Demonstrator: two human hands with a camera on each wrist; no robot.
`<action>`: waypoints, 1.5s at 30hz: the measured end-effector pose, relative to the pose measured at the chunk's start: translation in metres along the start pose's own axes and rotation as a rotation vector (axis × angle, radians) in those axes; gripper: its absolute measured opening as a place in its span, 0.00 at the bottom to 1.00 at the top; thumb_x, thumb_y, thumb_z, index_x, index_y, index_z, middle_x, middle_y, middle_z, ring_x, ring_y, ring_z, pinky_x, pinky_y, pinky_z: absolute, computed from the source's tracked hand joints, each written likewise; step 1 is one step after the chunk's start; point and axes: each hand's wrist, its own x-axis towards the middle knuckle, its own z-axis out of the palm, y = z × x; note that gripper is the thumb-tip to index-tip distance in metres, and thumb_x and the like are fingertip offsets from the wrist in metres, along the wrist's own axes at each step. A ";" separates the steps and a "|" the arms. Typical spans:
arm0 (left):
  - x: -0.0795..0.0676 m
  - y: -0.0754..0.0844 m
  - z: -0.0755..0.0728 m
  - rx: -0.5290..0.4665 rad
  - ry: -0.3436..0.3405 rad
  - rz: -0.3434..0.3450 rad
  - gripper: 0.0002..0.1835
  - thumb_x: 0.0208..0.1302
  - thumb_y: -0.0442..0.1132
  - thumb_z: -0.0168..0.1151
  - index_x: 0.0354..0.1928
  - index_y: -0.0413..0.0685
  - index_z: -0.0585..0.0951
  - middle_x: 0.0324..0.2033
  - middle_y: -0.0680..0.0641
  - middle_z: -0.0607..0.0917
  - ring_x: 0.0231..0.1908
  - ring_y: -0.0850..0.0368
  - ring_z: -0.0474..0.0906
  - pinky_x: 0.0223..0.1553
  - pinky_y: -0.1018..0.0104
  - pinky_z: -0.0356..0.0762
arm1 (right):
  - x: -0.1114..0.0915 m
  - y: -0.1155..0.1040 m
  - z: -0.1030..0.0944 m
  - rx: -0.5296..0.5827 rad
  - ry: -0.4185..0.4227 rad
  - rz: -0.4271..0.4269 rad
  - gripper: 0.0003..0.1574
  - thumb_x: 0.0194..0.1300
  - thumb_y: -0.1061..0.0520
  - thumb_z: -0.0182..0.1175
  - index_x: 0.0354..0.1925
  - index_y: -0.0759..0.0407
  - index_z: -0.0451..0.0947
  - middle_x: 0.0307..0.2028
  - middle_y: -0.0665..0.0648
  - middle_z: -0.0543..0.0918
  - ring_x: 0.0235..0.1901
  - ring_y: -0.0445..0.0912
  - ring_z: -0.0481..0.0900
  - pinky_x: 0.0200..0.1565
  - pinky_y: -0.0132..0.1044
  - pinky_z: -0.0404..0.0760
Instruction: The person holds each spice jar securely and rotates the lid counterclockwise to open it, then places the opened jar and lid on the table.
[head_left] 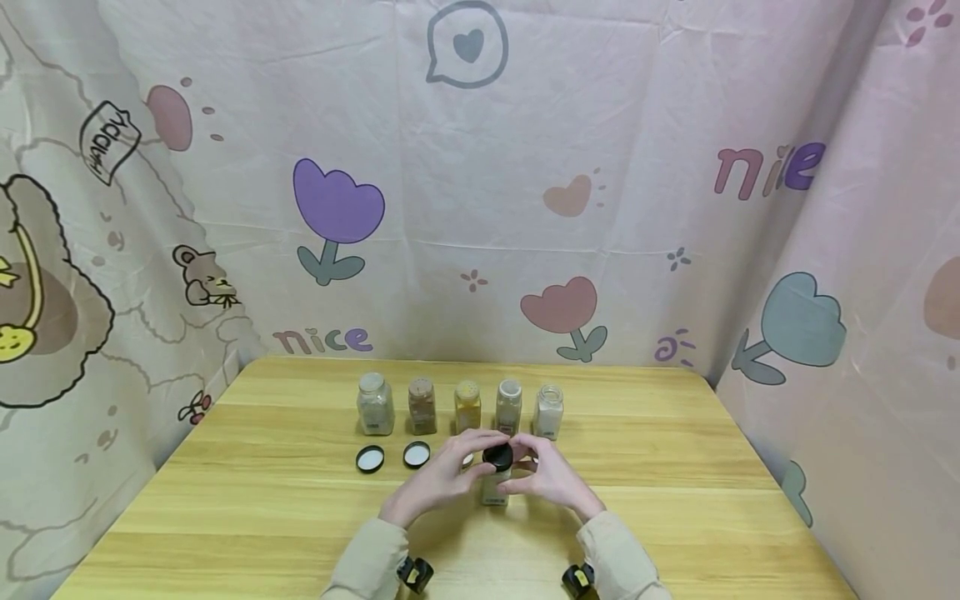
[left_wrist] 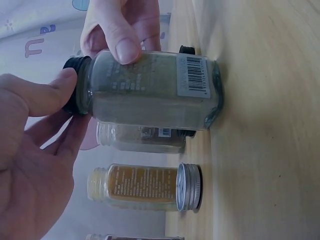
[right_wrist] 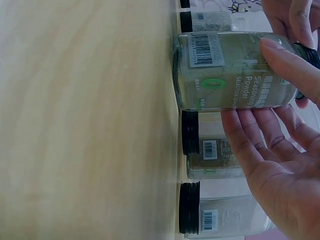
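A square glass seasoning powder jar point(right_wrist: 220, 75) with a black screw lid point(head_left: 498, 455) stands upright between both hands, its base at or just over the table. My left hand point(head_left: 442, 475) pinches the lid between thumb and fingers, as the left wrist view point(left_wrist: 75, 85) shows with the lid's ridged edge. Around the jar's glass body, my right hand point(head_left: 551, 479) grips with the thumb on one face and fingers on another. Greyish-beige powder fills the jar, and a barcode label point(left_wrist: 193, 75) sits low on its side.
Behind the hands is a row of several lidless jars, including a brown one point(head_left: 422, 408), a yellow one point(head_left: 468, 407) and a white one point(head_left: 549, 412). Black-rimmed lids point(head_left: 370, 459) lie before them, some partly hidden by the hands. A printed curtain point(head_left: 480, 167) surrounds the wooden table point(head_left: 675, 500).
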 end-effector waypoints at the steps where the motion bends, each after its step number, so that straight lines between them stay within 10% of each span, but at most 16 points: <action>1: 0.000 0.000 0.001 0.005 0.012 0.000 0.22 0.68 0.32 0.62 0.64 0.39 0.77 0.59 0.41 0.82 0.59 0.44 0.79 0.63 0.51 0.81 | 0.000 0.000 0.000 -0.001 -0.001 0.002 0.33 0.51 0.61 0.77 0.54 0.64 0.77 0.45 0.60 0.82 0.44 0.41 0.79 0.56 0.29 0.84; 10: 0.002 0.001 0.005 0.026 0.100 -0.035 0.24 0.62 0.40 0.70 0.59 0.41 0.81 0.52 0.45 0.83 0.51 0.48 0.82 0.54 0.55 0.84 | 0.001 0.001 0.001 -0.003 -0.002 0.004 0.32 0.51 0.61 0.76 0.55 0.64 0.77 0.46 0.60 0.83 0.44 0.39 0.79 0.56 0.29 0.84; 24: 0.001 0.000 -0.001 -0.055 -0.043 -0.027 0.26 0.67 0.29 0.60 0.67 0.38 0.73 0.66 0.37 0.77 0.66 0.39 0.74 0.68 0.44 0.74 | 0.000 -0.001 0.000 0.012 -0.003 -0.007 0.32 0.51 0.61 0.77 0.53 0.65 0.76 0.45 0.62 0.82 0.44 0.42 0.80 0.56 0.29 0.84; 38: 0.002 -0.002 0.003 -0.026 0.086 -0.022 0.23 0.63 0.40 0.69 0.59 0.40 0.80 0.52 0.43 0.84 0.50 0.48 0.84 0.54 0.53 0.85 | 0.000 0.001 0.000 0.007 -0.015 -0.007 0.32 0.52 0.60 0.76 0.54 0.65 0.77 0.46 0.61 0.83 0.45 0.45 0.80 0.54 0.28 0.84; 45: 0.002 -0.001 0.001 -0.007 0.063 -0.025 0.25 0.66 0.40 0.66 0.64 0.43 0.78 0.60 0.42 0.82 0.58 0.45 0.80 0.61 0.49 0.81 | 0.001 0.001 0.000 0.007 -0.012 0.009 0.32 0.52 0.60 0.77 0.54 0.64 0.77 0.46 0.60 0.83 0.45 0.47 0.80 0.54 0.27 0.83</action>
